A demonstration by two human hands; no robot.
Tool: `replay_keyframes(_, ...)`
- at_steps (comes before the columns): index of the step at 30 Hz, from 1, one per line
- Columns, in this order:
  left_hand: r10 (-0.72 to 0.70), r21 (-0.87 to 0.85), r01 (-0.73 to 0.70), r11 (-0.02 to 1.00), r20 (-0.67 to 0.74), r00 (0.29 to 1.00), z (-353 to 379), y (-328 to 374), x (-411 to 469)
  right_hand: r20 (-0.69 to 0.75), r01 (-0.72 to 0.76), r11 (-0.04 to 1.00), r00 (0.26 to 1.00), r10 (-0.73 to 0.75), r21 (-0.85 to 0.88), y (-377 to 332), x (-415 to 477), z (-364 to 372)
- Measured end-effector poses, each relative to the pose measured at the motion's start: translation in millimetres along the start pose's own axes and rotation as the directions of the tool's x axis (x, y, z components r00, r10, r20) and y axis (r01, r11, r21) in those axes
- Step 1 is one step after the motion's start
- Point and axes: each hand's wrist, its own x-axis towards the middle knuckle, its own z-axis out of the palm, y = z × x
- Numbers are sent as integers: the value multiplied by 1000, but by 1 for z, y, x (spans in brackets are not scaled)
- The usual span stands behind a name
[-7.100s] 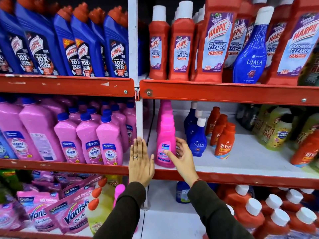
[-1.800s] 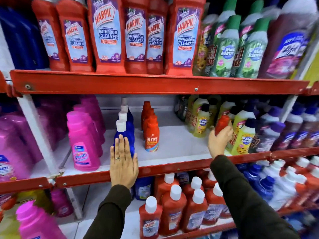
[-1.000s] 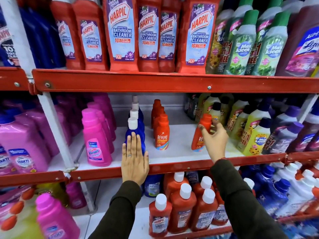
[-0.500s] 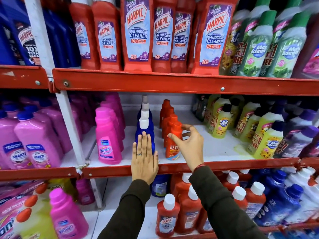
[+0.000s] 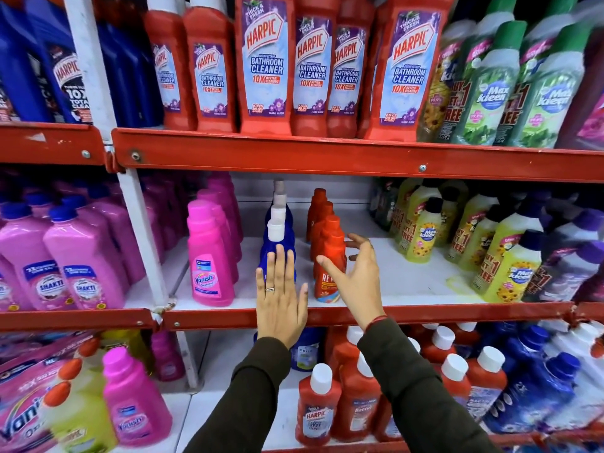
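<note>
A right hand (image 5: 358,282) hangs released, fingers spread, just beside a smooth orange-red plastic bottle (image 5: 330,256) labelled "REV", which heads its row on the white middle shelf (image 5: 408,282). The left hand (image 5: 281,299), flat and wearing 1 ring, lies with straight fingers against a glossy blue bottle with a white cap (image 5: 277,241). A pink Vanish bottle (image 5: 209,256) stands further left. Red Harpic "Bathroom Cleaner 10X" bottles (image 5: 264,67) line the shelf above.
</note>
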Motion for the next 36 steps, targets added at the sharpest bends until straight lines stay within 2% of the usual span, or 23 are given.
replay_keyframes(2,20,-108,-16,994,28,999,-7,15,1,22,-48,984,999,45,172,0,-9,-4)
replay_keyframes(4,30,-314,-5,949,77,997,-14,35,1,81,-154,926,988,134,343,-1,-17,-7)
replay_keyframes(5,7,-432,46,900,121,993,-17,46,0,134,-223,890,974,184,399,-1,-21,-7)
replay_keyframes(7,-97,-625,253,739,272,957,-26,68,-1,228,-327,838,942,248,437,3,-25,-6)
replay_keyframes(9,-193,-691,474,545,446,874,-36,86,3,293,-371,811,921,258,453,9,-28,-6)
replay_keyframes(11,-244,-677,649,348,603,759,-35,95,8,338,-388,807,907,250,445,14,-29,-5)
replay_keyframes(13,-253,-636,757,148,716,651,-26,92,12,360,-403,805,897,255,435,16,-32,-4)
replay_keyframes(15,-256,-584,811,39,779,573,-11,84,11,358,-407,805,896,261,431,17,-33,-5)
replay_keyframes(18,-236,-545,837,43,809,538,1,77,6,377,-419,793,889,260,442,19,-34,-6)
replay_keyframes(22,-233,-576,815,68,785,574,-8,78,10,365,-417,787,893,262,455,20,-34,-7)
replay_keyframes(30,-226,-577,812,83,783,580,-18,82,14,347,-407,809,898,271,423,16,-35,-8)
replay_keyframes(33,-221,-560,812,165,781,584,-32,86,17,344,-394,825,902,263,404,10,-38,-9)
replay_keyframes(36,-244,-608,749,261,710,661,-49,91,15,308,-348,849,922,233,397,6,-41,-10)
